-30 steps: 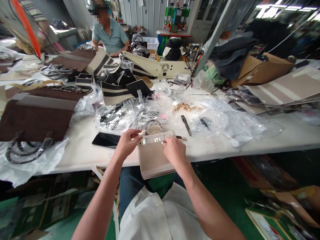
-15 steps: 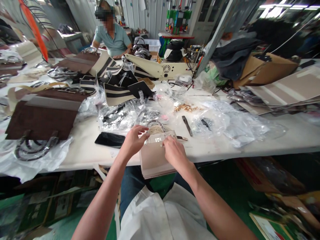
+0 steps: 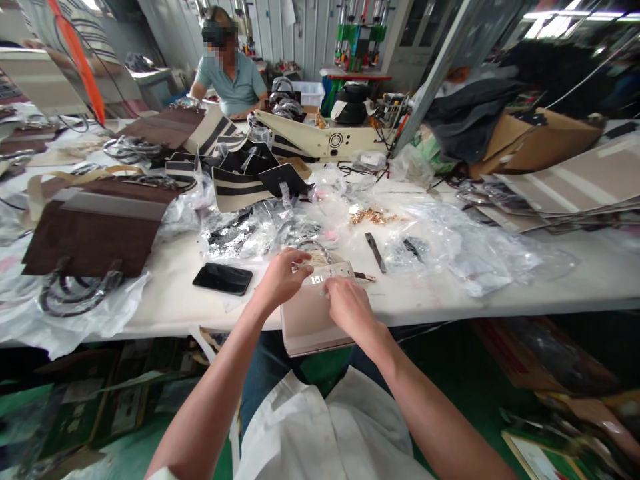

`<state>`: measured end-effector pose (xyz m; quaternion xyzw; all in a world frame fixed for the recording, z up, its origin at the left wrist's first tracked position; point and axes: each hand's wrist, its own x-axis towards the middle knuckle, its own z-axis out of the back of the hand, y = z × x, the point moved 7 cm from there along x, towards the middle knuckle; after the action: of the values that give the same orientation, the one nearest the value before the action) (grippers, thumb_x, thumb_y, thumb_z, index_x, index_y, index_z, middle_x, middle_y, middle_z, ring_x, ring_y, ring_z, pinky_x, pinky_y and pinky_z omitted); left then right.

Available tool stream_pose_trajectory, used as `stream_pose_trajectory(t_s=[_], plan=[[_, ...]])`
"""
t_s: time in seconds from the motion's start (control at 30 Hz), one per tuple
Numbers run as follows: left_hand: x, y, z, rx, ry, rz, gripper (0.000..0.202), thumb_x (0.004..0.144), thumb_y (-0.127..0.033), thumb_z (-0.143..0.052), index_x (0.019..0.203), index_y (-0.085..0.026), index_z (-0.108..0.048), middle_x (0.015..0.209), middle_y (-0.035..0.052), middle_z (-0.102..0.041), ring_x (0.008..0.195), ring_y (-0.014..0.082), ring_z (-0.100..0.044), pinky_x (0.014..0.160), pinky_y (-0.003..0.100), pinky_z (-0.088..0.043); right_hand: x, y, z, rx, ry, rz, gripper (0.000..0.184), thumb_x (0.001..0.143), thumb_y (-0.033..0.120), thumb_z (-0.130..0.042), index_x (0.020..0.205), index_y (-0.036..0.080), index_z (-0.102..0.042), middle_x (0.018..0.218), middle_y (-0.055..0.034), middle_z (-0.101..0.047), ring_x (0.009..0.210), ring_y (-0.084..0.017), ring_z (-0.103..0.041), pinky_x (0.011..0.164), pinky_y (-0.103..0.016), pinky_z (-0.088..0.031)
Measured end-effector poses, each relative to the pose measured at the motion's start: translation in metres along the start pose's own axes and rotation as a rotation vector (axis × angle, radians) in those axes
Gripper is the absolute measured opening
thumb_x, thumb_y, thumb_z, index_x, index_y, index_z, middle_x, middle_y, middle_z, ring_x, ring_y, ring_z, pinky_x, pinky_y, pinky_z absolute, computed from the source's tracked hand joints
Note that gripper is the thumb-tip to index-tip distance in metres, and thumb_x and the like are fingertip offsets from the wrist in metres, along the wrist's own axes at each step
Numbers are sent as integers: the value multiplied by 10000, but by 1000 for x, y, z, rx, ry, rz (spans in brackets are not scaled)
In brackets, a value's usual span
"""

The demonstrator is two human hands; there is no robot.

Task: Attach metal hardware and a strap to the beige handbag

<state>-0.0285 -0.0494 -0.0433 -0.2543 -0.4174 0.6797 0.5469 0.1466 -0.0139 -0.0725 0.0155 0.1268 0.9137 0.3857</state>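
Note:
A beige bag panel [image 3: 310,320] with small metal fittings along its top edge hangs over the front edge of the white table [image 3: 165,293]. My left hand [image 3: 280,280] pinches the panel's top left corner, fingers curled over the edge. Just to the right, my right hand [image 3: 345,303] presses closed fingertips on the top strip, next to a metal plate [image 3: 319,280]. A coil of cord [image 3: 313,257] lies just behind the panel.
A black phone [image 3: 223,278] lies left of my hands. A dark metal tool [image 3: 373,251], gold fittings [image 3: 373,215] and crumpled plastic bags [image 3: 450,247] lie behind and to the right. Brown bag pieces [image 3: 95,233] cover the left. A person in a teal shirt [image 3: 233,73] sits across.
My left hand has slid rightward over the panel's top left corner, covering the fitting there. The right hand stays pinched on the top strip.

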Motion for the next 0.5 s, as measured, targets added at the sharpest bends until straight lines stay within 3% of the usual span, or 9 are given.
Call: stream_pose_trajectory(t_s=[0.2, 0.5], plan=[[7, 3, -15, 21, 57, -3, 262, 962, -270, -755, 1203, -202, -833, 1245, 128, -785, 1131, 300, -751, 1061, 475, -586, -1, 1, 1, -1, -25, 28, 336, 1032, 16, -536, 1113, 189, -812, 1198, -141, -744, 1109, -292, -722, 913, -366, -523], [7, 4, -18, 37, 67, -12, 261, 960, -267, -756, 1201, -202, -833, 1246, 126, -785, 1145, 301, -746, 1063, 468, -576, -7, 2, 3, 20, -44, 84, 355, 1029, 14, -563, 1167, 215, -820, 1163, -91, -784, 1069, -268, -735, 914, -349, -502]])
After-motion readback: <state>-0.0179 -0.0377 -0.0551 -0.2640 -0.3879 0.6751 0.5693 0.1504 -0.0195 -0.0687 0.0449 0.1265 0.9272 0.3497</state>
